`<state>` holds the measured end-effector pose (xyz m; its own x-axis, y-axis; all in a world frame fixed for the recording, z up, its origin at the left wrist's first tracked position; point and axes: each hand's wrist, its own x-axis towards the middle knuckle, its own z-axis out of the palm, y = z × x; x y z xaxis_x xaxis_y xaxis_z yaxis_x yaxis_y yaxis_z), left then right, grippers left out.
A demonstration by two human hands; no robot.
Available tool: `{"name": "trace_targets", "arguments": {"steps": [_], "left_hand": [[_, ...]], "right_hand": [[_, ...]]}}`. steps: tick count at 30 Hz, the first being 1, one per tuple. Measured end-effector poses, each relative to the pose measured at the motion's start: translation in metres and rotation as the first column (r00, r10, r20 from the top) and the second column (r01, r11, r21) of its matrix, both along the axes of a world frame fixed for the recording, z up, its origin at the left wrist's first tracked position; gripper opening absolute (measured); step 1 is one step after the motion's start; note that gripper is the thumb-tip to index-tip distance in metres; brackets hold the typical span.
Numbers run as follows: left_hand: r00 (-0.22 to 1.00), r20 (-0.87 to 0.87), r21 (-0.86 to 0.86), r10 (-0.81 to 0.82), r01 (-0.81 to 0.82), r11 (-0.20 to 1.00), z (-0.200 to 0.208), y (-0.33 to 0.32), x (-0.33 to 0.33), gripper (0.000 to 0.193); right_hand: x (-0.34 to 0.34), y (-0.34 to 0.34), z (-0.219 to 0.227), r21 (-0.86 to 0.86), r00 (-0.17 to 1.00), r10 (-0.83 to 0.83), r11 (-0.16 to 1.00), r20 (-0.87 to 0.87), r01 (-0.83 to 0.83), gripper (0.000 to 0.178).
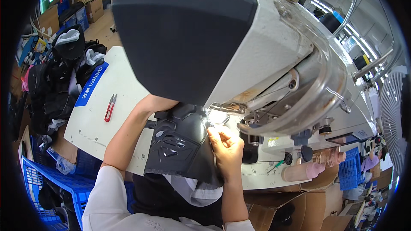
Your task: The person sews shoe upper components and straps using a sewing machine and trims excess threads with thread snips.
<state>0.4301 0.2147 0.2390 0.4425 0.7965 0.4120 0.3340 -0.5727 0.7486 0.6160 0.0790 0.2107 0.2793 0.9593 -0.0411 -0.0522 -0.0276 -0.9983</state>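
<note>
A black leather-like sewn piece (182, 134) with raised panels and slits lies under the head of a sewing machine (274, 30). White and grey cloth (192, 190) hangs out below its near edge. My right hand (228, 147) is at the piece's right edge, thumb and forefinger pinched together on it beside the bright machine lamp. My left hand (159, 102) reaches to the piece's far left side; the machine's dark cover hides its fingers. Red-handled thread snips (110, 108) lie on the white table (92, 126), left of my left forearm.
Black sewn pieces (53, 81) are heaped at the left, above a blue crate (55, 175). A pink-capped bottle (302, 172), a second bottle (332, 157) and a green-handled tool (276, 166) lie at the right. An open cardboard box (299, 207) stands below the table edge.
</note>
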Motion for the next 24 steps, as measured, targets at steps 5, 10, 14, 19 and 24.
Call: {"name": "trace_targets", "arguments": {"steps": [5, 10, 14, 19, 24], "left_hand": [[0.995, 0.086, -0.092, -0.047, 0.055, 0.994, -0.008, 0.005, 0.006, 0.019], [0.986, 0.144, -0.097, -0.085, 0.099, 0.990, -0.026, 0.012, 0.007, 0.018], [0.963, 0.147, 0.016, 0.225, -0.230, 0.973, -0.044, 0.010, -0.021, 0.020], [0.487, -0.175, 0.544, 0.855, -0.676, 0.497, -0.098, -0.012, -0.115, 0.025], [0.582, -0.318, 0.262, 0.748, -0.704, 0.660, -0.125, -0.059, -0.189, 0.027]], "right_hand": [[0.001, 0.001, 0.008, 0.058, 0.999, 0.041, 0.998, -0.016, -0.040, 0.014], [0.004, 0.000, 0.009, 0.058, 0.995, 0.081, 0.995, -0.053, -0.078, 0.014], [0.003, 0.001, 0.016, 0.037, 0.987, 0.143, 0.989, 0.068, -0.146, 0.014], [0.024, -0.007, 0.028, -0.080, 0.917, 0.359, 0.933, 0.172, -0.350, 0.016], [0.047, -0.014, 0.069, -0.120, 0.620, 0.636, 0.737, 0.460, -0.666, 0.019]]}}
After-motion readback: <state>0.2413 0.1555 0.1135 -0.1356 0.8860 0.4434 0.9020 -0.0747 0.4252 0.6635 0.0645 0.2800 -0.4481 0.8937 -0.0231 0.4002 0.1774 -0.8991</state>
